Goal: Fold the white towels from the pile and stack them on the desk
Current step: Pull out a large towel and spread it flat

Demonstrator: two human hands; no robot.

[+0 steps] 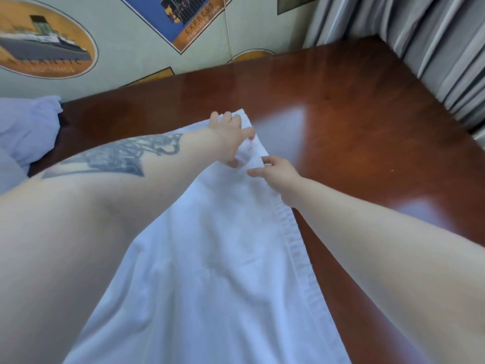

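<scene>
White towel [210, 258]: one piece, spread lengthwise over the reddish-brown wooden surface [341, 114], running from the bottom edge of the frame up to a narrow far end just above centre. A stitched hem ran down its right edge. The cloth lay mostly flat, with soft wrinkles in the lower half.

Left hand [231, 137]: reached in from the left of the frame along a tattooed forearm and rested on the far end of the towel at centre. Its fingers [246, 132] were spread and curled onto the cloth; the thumb was tucked low against the fabric. Whether they pinched a fold or merely pressed could not be told.

Right hand [278, 177]: entered from the lower right and lay on the towel's right hem, just below and beside the left hand. Forefinger and thumb were extended toward the hem, touching it; a firm grasp could not be confirmed.

Pile of white cloth [29, 127]: bunched at the left edge of the frame, on the far left end of the surface, well apart from the spread towel.

Wall [118, 61]: pale, upper left, bearing travel-poster prints, one showing a ship, one lettered "EXPRESS".

Curtain [420, 48]: grey, pleated, upper right, hanging along the surface's right side.
</scene>
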